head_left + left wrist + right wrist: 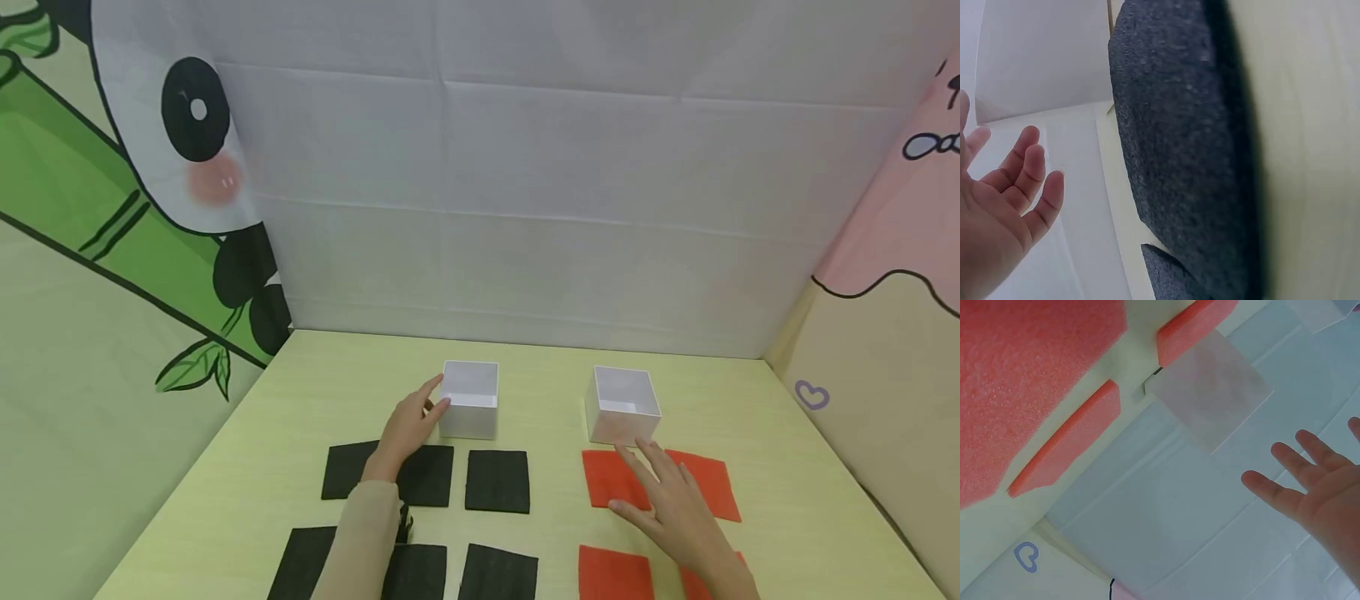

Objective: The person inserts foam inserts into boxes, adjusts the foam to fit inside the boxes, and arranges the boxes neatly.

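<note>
1. On my feed, the left box (468, 422) and the right box (618, 427) stand well apart on the table (555, 467), open side up, so I judge the layout done.
2. The black squares (497, 482) lie flat in rows, nearer me than the left box; the red squares (617, 479) lie likewise, nearer me than the right box. The colours sit on separate sides.
3. I see only white walls and floor inside both boxes. Every square in view lies outside them, so I judge handling the squares to be undone. The lower rows run off the picture, so I cannot count them all.
4. The left hand (407, 429) is loosely bent beside the left box's side; I cannot tell whether thumb or fingers touch it.
5. The right hand (667, 504) is spread above the red squares, fingertips near the right box, clasping nothing.
6. The two hands are well apart, and neither holds a square.
</note>
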The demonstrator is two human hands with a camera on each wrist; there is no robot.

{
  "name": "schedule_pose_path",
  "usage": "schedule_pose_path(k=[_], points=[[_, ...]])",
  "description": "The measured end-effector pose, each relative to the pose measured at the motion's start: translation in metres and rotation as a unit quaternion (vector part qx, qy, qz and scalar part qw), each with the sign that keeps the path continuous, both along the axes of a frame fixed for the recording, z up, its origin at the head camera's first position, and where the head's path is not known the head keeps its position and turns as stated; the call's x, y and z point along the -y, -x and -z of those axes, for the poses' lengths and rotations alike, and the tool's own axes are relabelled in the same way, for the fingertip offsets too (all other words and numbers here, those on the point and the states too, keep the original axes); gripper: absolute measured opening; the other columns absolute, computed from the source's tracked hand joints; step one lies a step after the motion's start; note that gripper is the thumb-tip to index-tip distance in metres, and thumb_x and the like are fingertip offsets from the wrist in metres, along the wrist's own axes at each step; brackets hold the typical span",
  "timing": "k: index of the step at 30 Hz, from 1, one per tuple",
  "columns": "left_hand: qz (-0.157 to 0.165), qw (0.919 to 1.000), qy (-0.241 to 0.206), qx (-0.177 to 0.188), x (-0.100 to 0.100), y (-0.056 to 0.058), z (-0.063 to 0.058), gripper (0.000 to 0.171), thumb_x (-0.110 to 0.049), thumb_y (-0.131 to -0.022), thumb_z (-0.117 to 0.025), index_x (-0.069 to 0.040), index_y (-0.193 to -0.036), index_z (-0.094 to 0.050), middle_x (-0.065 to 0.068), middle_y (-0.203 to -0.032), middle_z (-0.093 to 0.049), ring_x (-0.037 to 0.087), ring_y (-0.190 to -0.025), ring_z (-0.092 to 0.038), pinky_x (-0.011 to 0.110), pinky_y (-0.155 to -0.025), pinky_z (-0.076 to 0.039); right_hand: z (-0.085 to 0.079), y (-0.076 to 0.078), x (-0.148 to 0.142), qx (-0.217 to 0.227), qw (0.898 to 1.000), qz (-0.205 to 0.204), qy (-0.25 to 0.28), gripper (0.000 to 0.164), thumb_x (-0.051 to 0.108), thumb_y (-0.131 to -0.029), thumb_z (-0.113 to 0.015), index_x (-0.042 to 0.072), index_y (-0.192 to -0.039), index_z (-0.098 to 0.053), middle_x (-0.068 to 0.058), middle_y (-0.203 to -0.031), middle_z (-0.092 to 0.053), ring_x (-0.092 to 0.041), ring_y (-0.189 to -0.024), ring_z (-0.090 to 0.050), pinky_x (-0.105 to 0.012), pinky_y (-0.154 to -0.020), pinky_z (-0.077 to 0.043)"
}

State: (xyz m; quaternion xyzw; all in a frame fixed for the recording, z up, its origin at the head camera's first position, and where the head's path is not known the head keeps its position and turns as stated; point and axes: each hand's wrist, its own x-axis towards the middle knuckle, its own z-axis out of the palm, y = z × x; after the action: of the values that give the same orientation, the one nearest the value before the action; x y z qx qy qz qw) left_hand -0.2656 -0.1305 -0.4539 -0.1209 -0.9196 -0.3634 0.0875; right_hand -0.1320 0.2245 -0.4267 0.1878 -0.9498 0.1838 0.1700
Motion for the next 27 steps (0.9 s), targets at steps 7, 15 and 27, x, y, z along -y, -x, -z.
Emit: schedule_pose_path(k=[7,15,27], points=[[0.007,1.0,0.004,0.005,0.002,0.002,0.0,0.048,-0.027,-0.09,-0.053,-0.009,-0.133,-0.043,0.004,-0.077,-0.055,0.015,-0.064,-0.045,0.029,-0.056,-0.037,0.001,-0.003,-0.001,0.021,1.0,-0.003,-0.003,0.069,0.041,-0.077,-0.067,0.016,-0.136,-0.039,-0.016,-0.134,-0.036,-0.039,-0.121,-0.029,-0.065,-0.087,-0.023],[0.004,0.9994,-0.025,0.024,0.002,0.003,-0.001,0.049,-0.029,-0.089,-0.055,-0.011,-0.133,-0.044,0.002,-0.066,-0.05,0.014,-0.057,-0.04,0.028,-0.051,-0.034,0.005,-0.009,-0.004,0.025,1.0,-0.01,-0.013,0.069,0.042,-0.077,-0.067,0.012,-0.134,-0.041,-0.018,-0.132,-0.039,-0.038,-0.118,-0.034,-0.063,-0.087,-0.025],[0.006,0.9884,-0.126,0.084,0.005,0.011,0.0,0.05,-0.02,-0.085,-0.062,-0.009,-0.131,-0.047,0.006,-0.065,-0.052,0.015,-0.057,-0.039,0.027,-0.05,-0.032,0.011,-0.026,-0.008,0.107,0.993,-0.048,0.023,0.072,0.044,-0.076,-0.066,0.013,-0.136,-0.038,-0.019,-0.126,-0.044,-0.04,-0.112,-0.041,-0.061,-0.082,-0.033]])
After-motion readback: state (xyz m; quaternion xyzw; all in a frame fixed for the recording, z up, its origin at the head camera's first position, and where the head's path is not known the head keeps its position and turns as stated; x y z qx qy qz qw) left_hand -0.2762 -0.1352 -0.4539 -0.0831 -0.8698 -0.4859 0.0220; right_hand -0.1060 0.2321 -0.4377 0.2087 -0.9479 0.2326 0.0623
